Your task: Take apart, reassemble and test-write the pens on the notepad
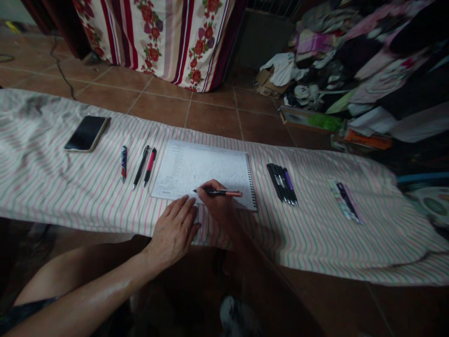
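Note:
My right hand (218,202) is closed around a dark pen (228,192) with a copper-coloured end. The pen's tip points left and meets, or nearly meets, the page of a spiral-bound notebook (210,164). Printed lines run down the notebook's left side, and its black coil is on the right. Flat at the notebook's near edge lies my left hand (175,227), fingers stretched out and holding nothing. To the left of the notebook are a red pen (150,167), a black pen (141,167) and a patterned pen (124,164).
A striped cloth (308,243) covers the long surface. At its left lies a phone (87,134). Several dark pens (281,184) sit right of the notebook, with more pens (347,202) farther right. Beyond are a floral curtain (168,42) and heaped clothes (351,56).

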Demonstrator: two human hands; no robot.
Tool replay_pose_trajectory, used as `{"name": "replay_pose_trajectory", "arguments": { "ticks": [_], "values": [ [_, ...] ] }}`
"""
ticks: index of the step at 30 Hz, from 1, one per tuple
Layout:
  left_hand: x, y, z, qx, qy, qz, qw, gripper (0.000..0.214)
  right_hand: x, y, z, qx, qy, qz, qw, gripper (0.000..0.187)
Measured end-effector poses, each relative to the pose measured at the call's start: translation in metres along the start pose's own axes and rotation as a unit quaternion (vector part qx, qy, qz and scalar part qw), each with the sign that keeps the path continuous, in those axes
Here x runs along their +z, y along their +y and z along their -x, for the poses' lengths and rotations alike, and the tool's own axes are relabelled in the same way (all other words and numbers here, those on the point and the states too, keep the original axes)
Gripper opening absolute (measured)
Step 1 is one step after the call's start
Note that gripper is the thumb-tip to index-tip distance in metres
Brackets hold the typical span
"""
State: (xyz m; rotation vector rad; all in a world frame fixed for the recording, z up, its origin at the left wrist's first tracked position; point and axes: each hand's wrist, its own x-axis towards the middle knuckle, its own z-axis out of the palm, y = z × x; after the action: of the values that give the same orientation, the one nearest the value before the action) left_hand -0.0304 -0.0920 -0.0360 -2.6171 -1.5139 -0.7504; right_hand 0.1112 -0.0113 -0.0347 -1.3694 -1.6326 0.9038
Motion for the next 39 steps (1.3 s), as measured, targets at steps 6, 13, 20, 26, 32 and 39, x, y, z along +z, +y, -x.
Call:
{"name": "replay_pose_trajectory", "arguments": {
  "ticks": [6,13,20,26,32,39],
  "values": [
    [0.0002,-0.0001,0.0002,0.003,0.001,-0.006,1.000,0.030,0.0004,-0.0005,-0.0007,0.010,-0.003,0.001,1.000,0.012],
    [0.0009,-0.0005,0.0007,0.003,-0.002,-0.009,1.000,0.031,0.0011,-0.0031,-0.0011,0.019,-0.008,0.009,1.000,0.012],
    [0.0012,-0.0004,0.0005,0.002,0.003,-0.004,1.000,0.030,0.0023,-0.0021,-0.0019,0.013,-0.012,0.000,1.000,0.010],
    [0.0003,-0.0009,-0.0001,0.001,-0.002,-0.004,1.000,0.030,0.0021,0.0033,-0.0018,0.027,0.049,-0.076,0.996,0.014],
    [-0.0004,-0.0014,0.0002,0.001,-0.006,0.002,1.000,0.030,0.0012,0.0034,0.0002,0.029,0.046,-0.068,0.996,0.013],
    [0.0004,-0.0011,-0.0004,-0.003,-0.003,0.004,1.000,0.030,0.0015,0.0025,0.0007,-0.008,0.014,-0.004,1.000,0.013]
  ]
}}
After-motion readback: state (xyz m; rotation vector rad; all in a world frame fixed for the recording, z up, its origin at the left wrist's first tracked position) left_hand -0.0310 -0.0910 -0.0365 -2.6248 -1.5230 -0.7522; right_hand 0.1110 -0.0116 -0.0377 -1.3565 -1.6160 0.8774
